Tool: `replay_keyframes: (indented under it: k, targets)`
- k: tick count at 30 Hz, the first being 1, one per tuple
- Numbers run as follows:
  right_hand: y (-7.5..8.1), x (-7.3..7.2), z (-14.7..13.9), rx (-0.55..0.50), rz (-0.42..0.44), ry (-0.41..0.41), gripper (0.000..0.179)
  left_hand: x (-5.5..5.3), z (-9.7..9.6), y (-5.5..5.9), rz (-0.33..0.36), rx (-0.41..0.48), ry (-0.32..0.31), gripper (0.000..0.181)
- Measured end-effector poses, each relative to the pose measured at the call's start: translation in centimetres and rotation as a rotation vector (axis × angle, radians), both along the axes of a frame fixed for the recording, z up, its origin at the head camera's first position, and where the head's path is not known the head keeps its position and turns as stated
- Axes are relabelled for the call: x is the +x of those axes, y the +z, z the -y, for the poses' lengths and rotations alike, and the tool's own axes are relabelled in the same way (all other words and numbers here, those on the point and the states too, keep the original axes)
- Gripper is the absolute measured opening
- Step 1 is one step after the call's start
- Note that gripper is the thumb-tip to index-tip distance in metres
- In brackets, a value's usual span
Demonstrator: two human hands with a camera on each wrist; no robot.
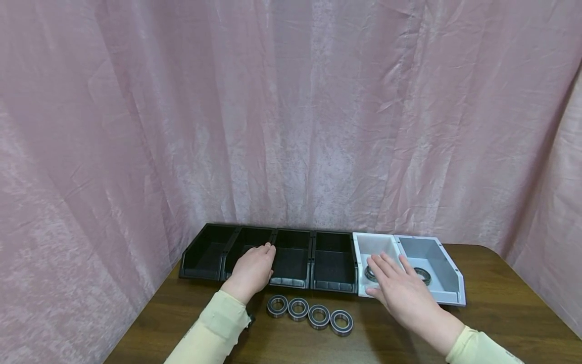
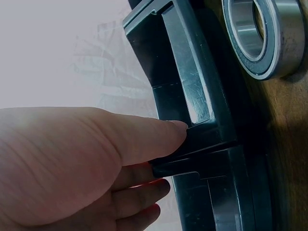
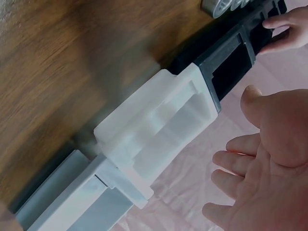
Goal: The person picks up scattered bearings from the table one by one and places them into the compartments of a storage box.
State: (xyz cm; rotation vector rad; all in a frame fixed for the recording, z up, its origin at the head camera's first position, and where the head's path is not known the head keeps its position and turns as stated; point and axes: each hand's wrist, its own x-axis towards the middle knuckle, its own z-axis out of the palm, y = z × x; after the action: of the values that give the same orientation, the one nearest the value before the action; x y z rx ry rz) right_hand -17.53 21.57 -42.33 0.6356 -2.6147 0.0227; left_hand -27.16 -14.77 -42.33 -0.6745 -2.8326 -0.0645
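Observation:
My left hand is at the wall between two middle black bins. In the left wrist view, its thumb and fingers pinch that black bin wall from either side. My right hand is spread, palm down, over the front of the white bin, with nothing held. It partly covers a bearing in this bin. Another bearing lies in the light grey bin on the right. Several ball bearings lie in a row on the table, between the hands.
The bins stand side by side along the back of the wooden table. More black bins stand toward the left end. A pink curtain hangs right behind them. The table's right corner is rounded.

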Motion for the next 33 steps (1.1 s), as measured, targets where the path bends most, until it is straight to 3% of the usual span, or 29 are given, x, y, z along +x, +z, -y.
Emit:
replay_keyframes:
  k: [6,20,33]
  targets:
    - [0.0,0.5,0.4,0.012,-0.032,0.020,0.066,0.1,0.0,0.0,-0.006,-0.004,0.001,0.059]
    - [0.0,1.3,1.3,0.018,0.021,0.046,0.071,0.0,0.1,-0.1,-0.014,-0.015,-0.003,0.059]
    - [-0.3,1.9,1.9,0.043,0.009,0.063,0.074,0.0,0.0,0.2,-0.010,-0.014,-0.010,0.059]
